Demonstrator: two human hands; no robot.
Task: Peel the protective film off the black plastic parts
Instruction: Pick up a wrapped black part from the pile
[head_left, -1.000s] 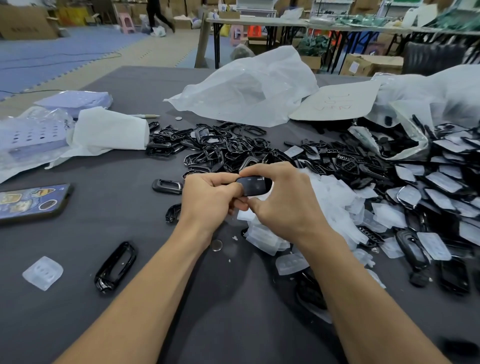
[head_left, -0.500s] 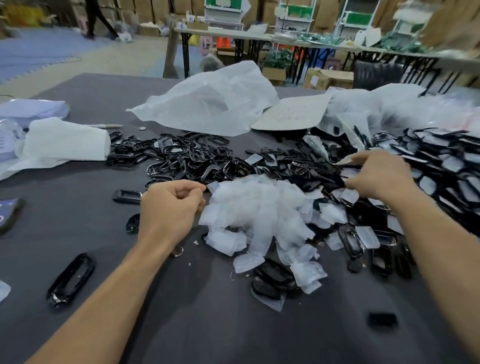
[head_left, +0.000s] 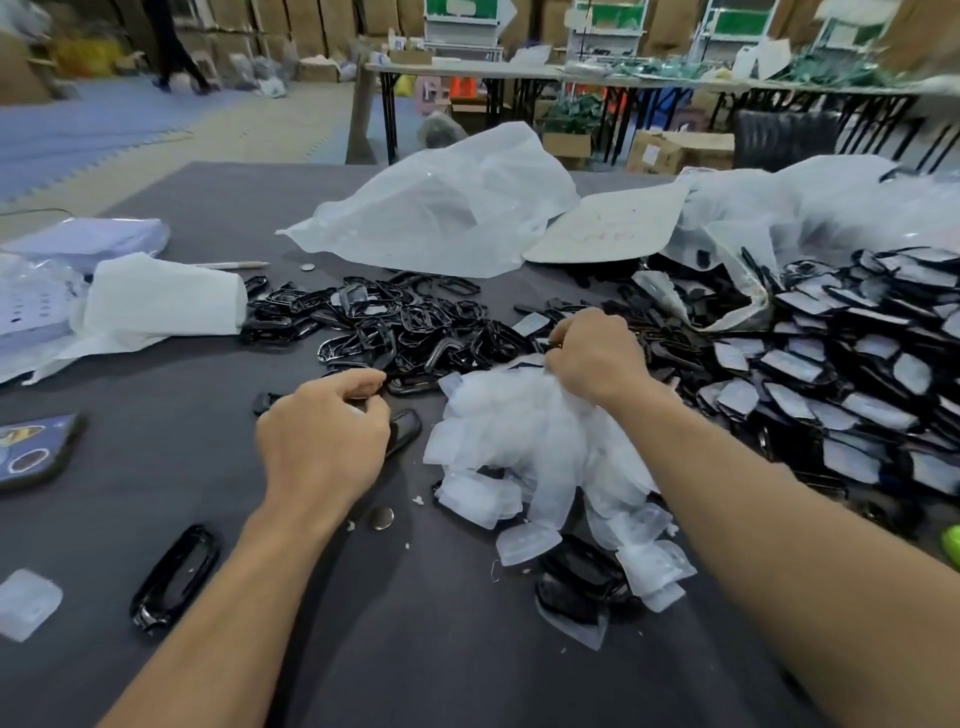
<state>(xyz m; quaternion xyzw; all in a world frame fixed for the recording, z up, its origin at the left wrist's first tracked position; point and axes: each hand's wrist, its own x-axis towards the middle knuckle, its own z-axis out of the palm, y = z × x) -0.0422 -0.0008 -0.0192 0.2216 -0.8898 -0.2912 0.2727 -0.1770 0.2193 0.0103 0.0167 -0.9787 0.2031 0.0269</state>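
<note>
On the grey table (head_left: 182, 374), left hand (head_left: 322, 441) curled just beside a black plastic part (head_left: 406, 428), right hand (head_left: 597, 358) curled at the far edge of the peeled film pile (head_left: 524, 436), whether either pinches anything hidden, film-covered parts (head_left: 831, 374) heaped at right

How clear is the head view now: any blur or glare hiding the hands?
Head view: motion blur smears the far shelves, while the left hand, right hand and film pile are fairly sharp. Head view: light is even, with small glints on the glossy black parts and soft shadows on the table. Head view: the right hand's curled fingers hide what it holds.
</note>
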